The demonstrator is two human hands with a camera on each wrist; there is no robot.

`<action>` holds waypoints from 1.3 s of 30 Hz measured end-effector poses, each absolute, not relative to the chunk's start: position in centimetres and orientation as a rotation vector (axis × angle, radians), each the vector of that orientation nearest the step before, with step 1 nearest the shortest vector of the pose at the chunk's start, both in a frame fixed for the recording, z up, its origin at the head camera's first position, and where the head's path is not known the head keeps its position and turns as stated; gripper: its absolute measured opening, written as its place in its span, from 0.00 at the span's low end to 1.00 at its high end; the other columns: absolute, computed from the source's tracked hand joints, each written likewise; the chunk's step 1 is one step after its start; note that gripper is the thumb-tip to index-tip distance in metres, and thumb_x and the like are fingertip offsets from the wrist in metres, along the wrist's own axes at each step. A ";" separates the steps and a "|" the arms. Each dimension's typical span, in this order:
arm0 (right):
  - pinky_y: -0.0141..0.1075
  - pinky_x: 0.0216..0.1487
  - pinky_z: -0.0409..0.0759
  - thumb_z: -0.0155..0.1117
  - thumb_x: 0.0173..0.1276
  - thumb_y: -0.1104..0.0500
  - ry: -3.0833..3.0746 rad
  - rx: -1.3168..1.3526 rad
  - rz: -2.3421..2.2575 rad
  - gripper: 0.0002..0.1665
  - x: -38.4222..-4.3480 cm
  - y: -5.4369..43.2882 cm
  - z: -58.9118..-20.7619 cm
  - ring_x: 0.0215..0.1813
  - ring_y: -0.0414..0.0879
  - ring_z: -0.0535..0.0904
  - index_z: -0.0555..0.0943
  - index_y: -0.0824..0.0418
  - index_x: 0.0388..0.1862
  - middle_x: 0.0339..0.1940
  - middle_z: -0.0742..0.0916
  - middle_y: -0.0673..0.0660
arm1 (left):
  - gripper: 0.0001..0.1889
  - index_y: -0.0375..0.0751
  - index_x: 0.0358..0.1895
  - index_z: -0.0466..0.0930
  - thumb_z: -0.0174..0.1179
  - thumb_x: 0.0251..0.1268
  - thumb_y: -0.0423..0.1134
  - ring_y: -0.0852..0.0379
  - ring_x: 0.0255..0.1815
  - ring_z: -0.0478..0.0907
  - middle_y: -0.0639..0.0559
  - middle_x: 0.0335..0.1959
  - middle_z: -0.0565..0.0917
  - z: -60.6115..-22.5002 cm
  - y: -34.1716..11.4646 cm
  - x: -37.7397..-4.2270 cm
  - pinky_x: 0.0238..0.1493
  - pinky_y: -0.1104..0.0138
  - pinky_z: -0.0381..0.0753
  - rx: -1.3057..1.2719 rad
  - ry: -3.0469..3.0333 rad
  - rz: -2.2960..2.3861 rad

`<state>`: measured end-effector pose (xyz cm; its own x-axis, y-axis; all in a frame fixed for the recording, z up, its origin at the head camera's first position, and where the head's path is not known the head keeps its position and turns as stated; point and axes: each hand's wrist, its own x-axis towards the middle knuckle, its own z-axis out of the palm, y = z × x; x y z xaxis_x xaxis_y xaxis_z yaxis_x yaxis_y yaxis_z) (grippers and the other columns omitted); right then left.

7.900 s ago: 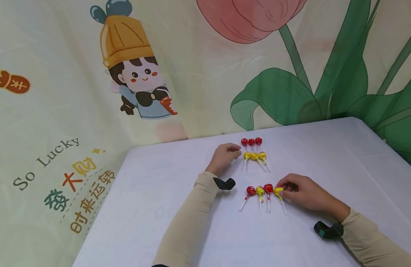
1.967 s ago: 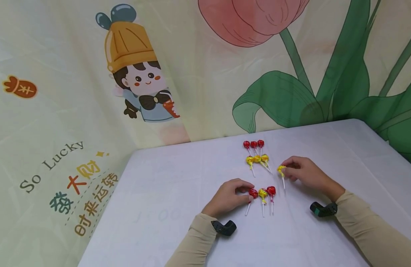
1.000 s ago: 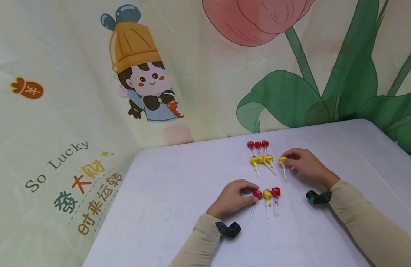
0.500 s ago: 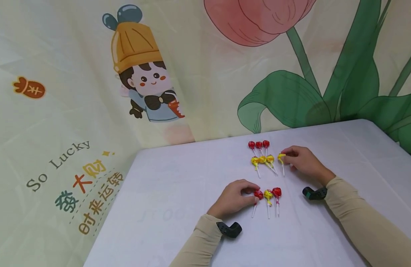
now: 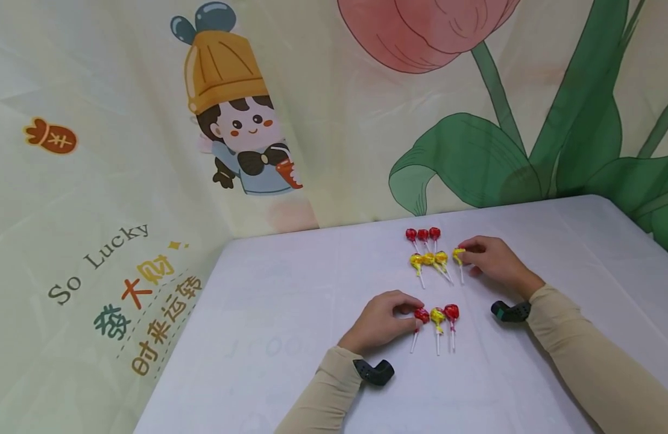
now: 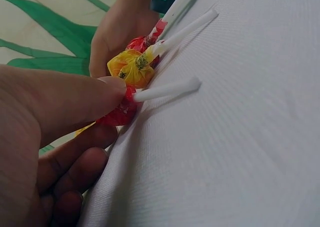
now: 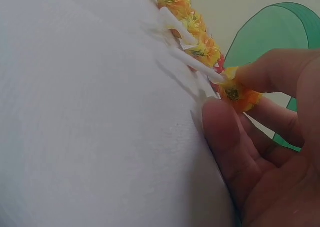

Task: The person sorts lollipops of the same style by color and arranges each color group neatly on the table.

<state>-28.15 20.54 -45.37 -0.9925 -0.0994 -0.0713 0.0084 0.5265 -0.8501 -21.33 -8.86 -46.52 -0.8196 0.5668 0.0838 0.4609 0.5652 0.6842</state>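
Observation:
My left hand (image 5: 381, 321) pinches the wrapped head of a red lollipop (image 5: 421, 315) at the left of the front row. In the left wrist view, thumb and fingers close on that head and its white stick stays bare. A yellow lollipop (image 5: 437, 317) and another red lollipop (image 5: 451, 313) lie to its right. Farther back, my right hand (image 5: 495, 263) pinches a yellow lollipop (image 7: 241, 96) by its head. It lies just right of a row of yellow lollipops (image 5: 428, 259), a small gap apart. Behind them sit red lollipops (image 5: 423, 235), sticks pointing toward me.
A white cloth covers the table (image 5: 290, 301), whose back edge meets a printed curtain (image 5: 334, 120) with a tulip and a cartoon figure. Black devices sit on both wrists, one a wrist camera (image 5: 511, 311) beside the right sleeve.
My right hand has carried the yellow lollipop from the front row's right end back beside the yellow row. My left hand has come from the back rows to the front red lollipop.

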 end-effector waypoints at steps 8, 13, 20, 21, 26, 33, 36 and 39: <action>0.36 0.45 0.82 0.62 0.74 0.50 2.634 -0.069 -1.464 0.26 -28.5 20.4 -45.5 0.47 0.55 0.78 0.75 0.65 0.63 0.57 0.80 0.64 | 0.14 0.56 0.53 0.85 0.68 0.65 0.47 0.67 0.45 0.74 0.68 0.45 0.80 -46.3 -8.8 -21.1 0.50 0.69 0.75 0.861 2.645 1.092; 0.37 0.46 0.81 0.64 0.73 0.48 2.619 -0.031 -1.447 0.28 -28.6 20.2 -45.2 0.47 0.55 0.79 0.75 0.63 0.63 0.59 0.79 0.64 | 0.14 0.56 0.53 0.85 0.67 0.65 0.47 0.67 0.45 0.74 0.68 0.45 0.80 -46.3 -8.8 -21.1 0.50 0.69 0.74 0.858 2.649 1.086; 0.36 0.45 0.80 0.64 0.72 0.48 2.614 -0.020 -1.433 0.29 -29.0 19.9 -45.2 0.46 0.55 0.78 0.75 0.63 0.65 0.60 0.78 0.65 | 0.13 0.57 0.52 0.86 0.67 0.65 0.48 0.68 0.45 0.74 0.69 0.45 0.80 -46.4 -8.9 -21.2 0.50 0.69 0.74 0.865 2.649 1.107; 0.36 0.44 0.81 0.65 0.72 0.48 2.614 -0.022 -1.432 0.29 -29.1 19.8 -45.2 0.46 0.55 0.77 0.75 0.64 0.65 0.60 0.78 0.65 | 0.13 0.57 0.52 0.86 0.67 0.65 0.48 0.68 0.45 0.74 0.69 0.45 0.80 -46.4 -8.9 -21.2 0.50 0.69 0.74 0.866 2.651 1.109; 0.35 0.42 0.81 0.65 0.72 0.48 2.625 -0.025 -1.407 0.30 -29.4 19.7 -45.4 0.48 0.55 0.76 0.75 0.64 0.65 0.60 0.77 0.65 | 0.13 0.57 0.52 0.86 0.67 0.66 0.48 0.67 0.45 0.74 0.69 0.45 0.80 -46.3 -8.9 -21.1 0.49 0.69 0.75 0.861 2.652 1.107; 0.34 0.40 0.81 0.65 0.72 0.49 2.651 -0.039 -1.387 0.29 -29.3 19.5 -45.3 0.47 0.56 0.76 0.75 0.65 0.64 0.59 0.78 0.65 | 0.13 0.57 0.52 0.85 0.67 0.66 0.47 0.68 0.45 0.74 0.69 0.45 0.80 -46.4 -8.8 -21.2 0.49 0.70 0.75 0.845 2.662 1.092; 0.33 0.39 0.81 0.64 0.72 0.50 2.656 -0.042 -1.381 0.28 -29.2 19.5 -45.2 0.47 0.56 0.75 0.75 0.65 0.64 0.58 0.78 0.66 | 0.13 0.57 0.52 0.86 0.67 0.66 0.47 0.68 0.45 0.74 0.69 0.45 0.80 -46.3 -8.8 -21.2 0.48 0.70 0.75 0.842 2.662 1.096; 0.34 0.39 0.81 0.64 0.73 0.51 2.661 -0.045 -1.380 0.27 -29.2 19.4 -45.2 0.47 0.56 0.75 0.75 0.65 0.64 0.59 0.78 0.66 | 0.13 0.57 0.52 0.86 0.67 0.66 0.48 0.68 0.45 0.74 0.69 0.45 0.80 -46.2 -8.8 -21.1 0.49 0.70 0.74 0.844 2.663 1.099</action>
<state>-29.18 19.43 -45.24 -0.9893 -0.0926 -0.1130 0.0390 0.5779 -0.8152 -21.12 -8.78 -46.23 -0.8330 0.5474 0.0810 0.4452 0.5760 0.6856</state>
